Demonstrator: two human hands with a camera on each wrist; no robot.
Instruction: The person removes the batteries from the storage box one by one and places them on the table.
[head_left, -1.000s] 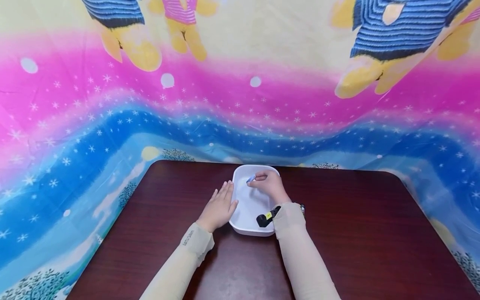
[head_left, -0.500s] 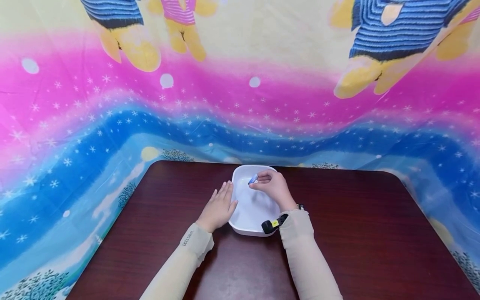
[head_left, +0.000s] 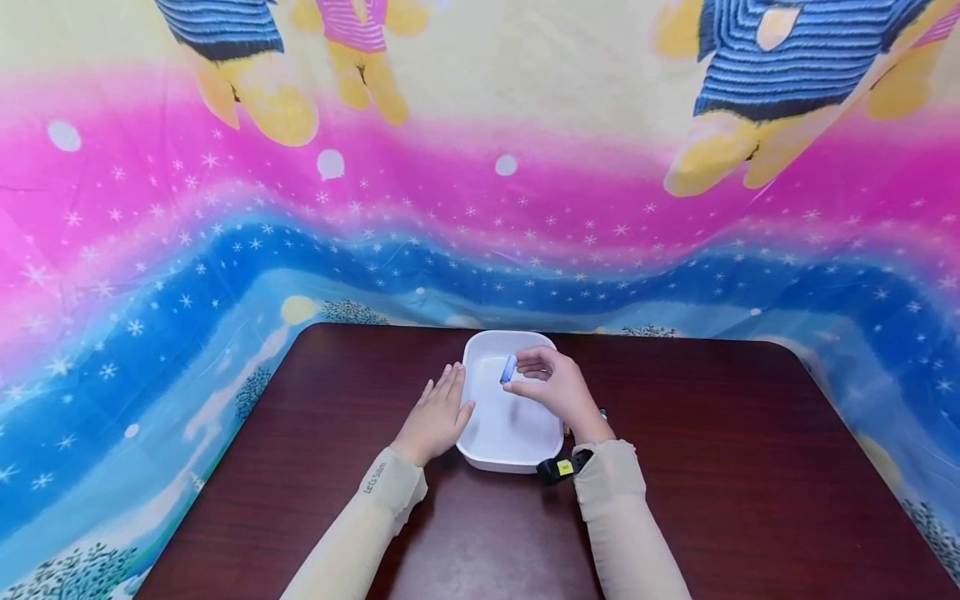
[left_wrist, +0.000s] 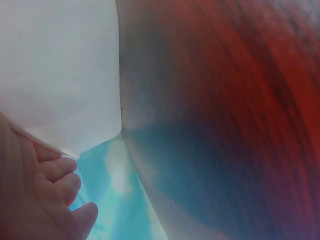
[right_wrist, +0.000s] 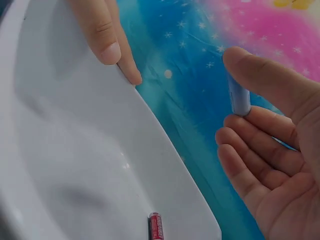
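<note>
My right hand (head_left: 558, 387) pinches a small blue battery (head_left: 508, 369) between thumb and a fingertip, above the white tray (head_left: 510, 454). In the right wrist view the battery (right_wrist: 239, 96) stands nearly upright under the thumb, with the other fingers bent loosely below. My left hand (head_left: 435, 417) lies along the tray's left side, its fingers straight and touching the rim. In the left wrist view the left fingers (left_wrist: 62, 180) press against the white wall. A red battery (right_wrist: 156, 227) shows inside the tray in the right wrist view, cut off by the frame edge.
The tray stands near the far edge of a dark reddish wooden table (head_left: 720, 467). Behind and beside the table hangs a colourful printed cloth (head_left: 450, 183). A black wrist strap with its camera (head_left: 562, 468) sits by the tray's near right corner.
My right hand has drawn slightly right and nearer with the blue battery, which has turned more upright. The forearm and wrist camera shifted right. My left hand stays on the tray's side.
</note>
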